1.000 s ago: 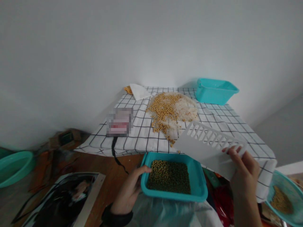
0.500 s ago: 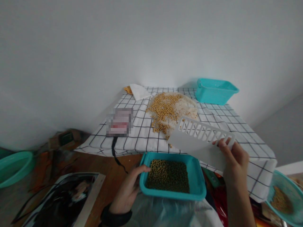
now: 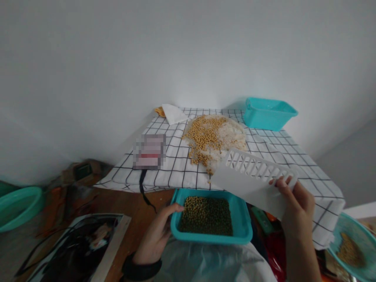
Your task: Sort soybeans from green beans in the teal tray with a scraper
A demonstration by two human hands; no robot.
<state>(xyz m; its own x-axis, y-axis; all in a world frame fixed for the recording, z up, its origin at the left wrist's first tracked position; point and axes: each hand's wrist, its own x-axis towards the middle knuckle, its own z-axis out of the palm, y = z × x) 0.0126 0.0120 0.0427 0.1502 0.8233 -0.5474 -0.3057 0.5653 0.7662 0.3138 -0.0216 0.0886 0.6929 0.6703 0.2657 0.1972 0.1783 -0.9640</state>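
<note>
My left hand (image 3: 160,229) is closed on the left rim of a teal plastic basin (image 3: 211,238), thumb over the edge, just below the table's front edge. Inside lie yellow soybeans (image 3: 196,209) and small dark green beans (image 3: 219,219). My right hand (image 3: 298,203) grips a flat white plastic board (image 3: 246,180) by its slotted edge, fingers through the end slots. The board tilts over the front right of the table. Just beyond its left end, a spread of soybeans (image 3: 202,135) and pale grains (image 3: 233,133) covers the checked cloth.
A second teal basin (image 3: 268,115) stands at the table's back right. A white cloth (image 3: 174,114) lies back left, near a blurred-out box (image 3: 149,152) with a black strap (image 3: 142,186). Bowls stand low at left (image 3: 22,207) and right (image 3: 358,239). A wall rises behind the checked tablecloth (image 3: 173,164).
The white board in my right hand has shifted slightly right and down, away from the bean pile. The teal basin in my left hand has moved a little left.
</note>
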